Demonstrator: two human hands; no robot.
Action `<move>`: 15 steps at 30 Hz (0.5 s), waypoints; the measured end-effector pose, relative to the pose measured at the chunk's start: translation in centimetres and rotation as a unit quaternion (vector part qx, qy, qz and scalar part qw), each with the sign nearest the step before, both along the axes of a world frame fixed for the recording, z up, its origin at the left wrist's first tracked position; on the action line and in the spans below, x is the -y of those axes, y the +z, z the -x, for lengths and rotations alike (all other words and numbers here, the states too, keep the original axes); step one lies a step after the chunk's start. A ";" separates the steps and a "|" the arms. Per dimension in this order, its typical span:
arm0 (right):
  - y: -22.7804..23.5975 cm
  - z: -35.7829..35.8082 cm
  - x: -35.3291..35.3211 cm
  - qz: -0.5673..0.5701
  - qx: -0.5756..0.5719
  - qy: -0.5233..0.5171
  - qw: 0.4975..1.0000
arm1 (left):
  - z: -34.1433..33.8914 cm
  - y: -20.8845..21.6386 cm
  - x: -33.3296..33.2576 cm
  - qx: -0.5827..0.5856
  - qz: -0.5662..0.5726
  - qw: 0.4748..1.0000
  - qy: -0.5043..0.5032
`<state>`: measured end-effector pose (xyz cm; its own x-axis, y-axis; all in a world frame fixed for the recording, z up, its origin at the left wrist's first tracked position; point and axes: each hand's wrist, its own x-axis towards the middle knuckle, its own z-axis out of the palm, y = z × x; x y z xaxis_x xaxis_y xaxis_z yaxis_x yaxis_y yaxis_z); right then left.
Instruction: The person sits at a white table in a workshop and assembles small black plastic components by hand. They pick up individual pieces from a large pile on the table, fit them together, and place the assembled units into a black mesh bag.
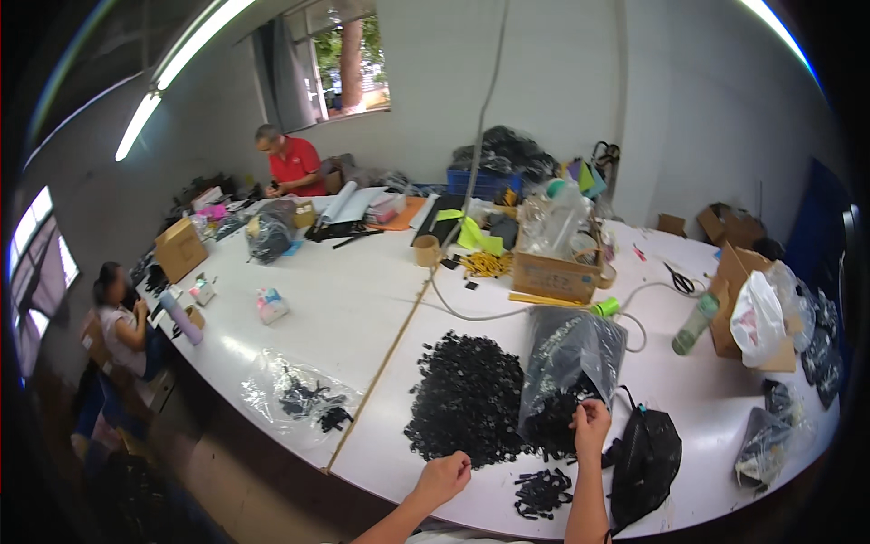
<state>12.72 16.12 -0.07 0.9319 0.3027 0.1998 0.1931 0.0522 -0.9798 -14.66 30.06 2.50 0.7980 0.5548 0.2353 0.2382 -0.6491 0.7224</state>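
Observation:
My left hand (pixel 444 479) is closed at the front edge of a broad pile of small black pieces (pixel 464 394); what its fingers pinch, if anything, is too small to make out. My right hand (pixel 591 424) is closed beside the mouth of a clear plastic bag (pixel 573 340) lying on the table, with more black pieces spilling from it. Whatever lies between its fingertips cannot be made out. Between my forearms is a smaller cluster of black strap-like pieces (pixel 542 494). A black drawstring-like bag (pixel 647 464) lies just right of my right forearm.
A flat clear bag (pixel 299 399) with black pieces lies left of the table seam. Farther back stand a cardboard box (pixel 555 275), a tape roll (pixel 427 251) and scissors (pixel 681 279). A green bottle (pixel 696 325) is at right. Two people (pixel 294 165) sit at the table's far sides.

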 end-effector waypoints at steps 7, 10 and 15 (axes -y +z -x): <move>0.9 0.6 -0.1 0.075 0.079 -0.069 0.992 | -0.3 0.2 0.7 0.036 0.036 0.998 -0.024; 1.7 1.3 -0.4 0.157 0.194 -0.136 0.959 | -0.3 0.1 0.8 0.037 0.030 0.999 -0.026; 2.5 1.5 -0.4 0.200 0.188 -0.144 0.951 | -0.5 0.2 1.0 0.051 0.037 0.998 -0.027</move>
<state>11.24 16.51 2.45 0.8728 0.1677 0.4584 0.4840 -0.4187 -0.7684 -14.19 29.03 2.70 0.8006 0.5308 0.2779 0.1270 -0.6036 0.7871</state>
